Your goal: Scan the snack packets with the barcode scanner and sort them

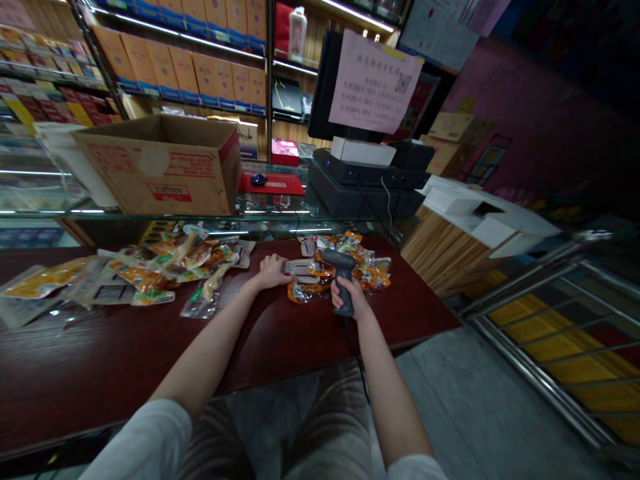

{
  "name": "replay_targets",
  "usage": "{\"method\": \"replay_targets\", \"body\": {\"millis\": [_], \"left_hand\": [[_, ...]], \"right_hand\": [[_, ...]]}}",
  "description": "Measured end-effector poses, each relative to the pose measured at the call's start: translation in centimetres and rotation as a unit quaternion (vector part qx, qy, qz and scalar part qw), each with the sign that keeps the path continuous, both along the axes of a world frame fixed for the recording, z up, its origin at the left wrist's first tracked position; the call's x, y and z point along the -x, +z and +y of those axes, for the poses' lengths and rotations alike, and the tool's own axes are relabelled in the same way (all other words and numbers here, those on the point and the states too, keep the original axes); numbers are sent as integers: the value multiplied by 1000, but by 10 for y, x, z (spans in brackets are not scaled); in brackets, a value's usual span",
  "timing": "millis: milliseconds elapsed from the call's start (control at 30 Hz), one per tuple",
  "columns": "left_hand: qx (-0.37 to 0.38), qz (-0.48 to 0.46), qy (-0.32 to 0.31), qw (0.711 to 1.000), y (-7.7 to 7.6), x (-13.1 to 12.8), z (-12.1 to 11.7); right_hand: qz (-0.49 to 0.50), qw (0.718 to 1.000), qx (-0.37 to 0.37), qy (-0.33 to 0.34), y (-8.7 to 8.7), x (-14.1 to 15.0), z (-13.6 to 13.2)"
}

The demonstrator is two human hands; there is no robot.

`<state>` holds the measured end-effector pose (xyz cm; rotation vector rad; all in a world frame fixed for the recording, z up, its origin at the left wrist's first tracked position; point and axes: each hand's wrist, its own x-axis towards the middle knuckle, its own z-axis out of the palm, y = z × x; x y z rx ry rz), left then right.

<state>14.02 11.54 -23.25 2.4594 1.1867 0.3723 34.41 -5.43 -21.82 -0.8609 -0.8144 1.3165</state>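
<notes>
My right hand [352,297] is wrapped round the grip of a dark grey barcode scanner [344,267], its head tilted over a pile of packaged snacks [367,263]. A black cable runs down from its handle. My left hand [271,271] is closed at the left edge of a vacuum-sealed snack packet [300,268] with a pale label, next to that pile. The fingertips are partly hidden. Left of my left hand, a larger heap of snack packets [165,263] lies on the dark red wooden table [125,360].
An open cardboard box [160,167] stands on the glass counter [270,212] behind the table. Nearby are a mouse [259,179] on a red mat and a monitor [325,83] with a paper sheet. Metal railing [540,380] stands at the right.
</notes>
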Motion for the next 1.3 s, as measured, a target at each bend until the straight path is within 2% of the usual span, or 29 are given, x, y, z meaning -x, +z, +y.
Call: {"method": "replay_targets", "body": {"millis": [100,233,333,400,567,700,1033,1167,1233,1300], "left_hand": [[-4,-111,8,994,-8,6,5],[0,-279,25,960,-14,15,12],[-28,-324,64,944,-10,19,13],[-54,-333,67,939,-6,18,11],[-72,-305,25,949,-3,14,-1],[-64,-292,16,954,-5,11,-5],[-107,-278,4,955,-10,7,-1],[-125,-212,57,968,3,14,-4],[-171,-147,120,967,12,21,-6],[-215,-88,188,954,20,28,-6]], "right_hand": [[-5,1000,1,1,1,1,-1],[-9,1000,-4,2,1,2,-1],[-9,1000,-2,16,-1,4,0],[-8,1000,-1,29,-2,6,0],[-10,997,2,73,-3,10,0],[-16,994,7,106,-1,13,-1],[-36,992,8,123,-3,14,-1],[-22,994,8,104,-3,12,-1],[-9,996,3,91,-2,11,-1],[3,997,-2,79,-2,9,-1]]}}
